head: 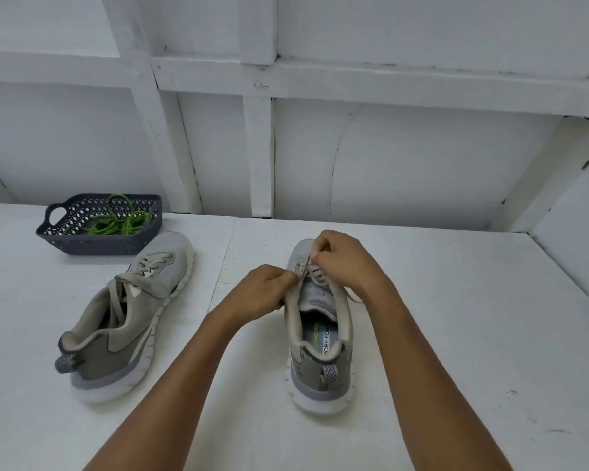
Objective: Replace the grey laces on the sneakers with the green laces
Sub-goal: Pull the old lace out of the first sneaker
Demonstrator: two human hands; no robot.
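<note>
A grey sneaker (320,362) stands upright in front of me, heel toward me, on the white table (456,334). Its grey lace (315,275) is still threaded through the lower eyelets near the toe. My left hand (262,294) pinches the lace at the shoe's left eyelet row. My right hand (346,260) pinches a strand of the same lace above the toe end. A loose lace end trails off the shoe's right side. The second grey sneaker (126,317) lies on its side to the left, fully laced. Green laces (119,222) lie tangled in a dark basket (99,244).
The dark perforated basket with a handle sits at the table's back left. A white panelled wall with beams (259,147) rises directly behind the table. The table's right edge meets another white wall.
</note>
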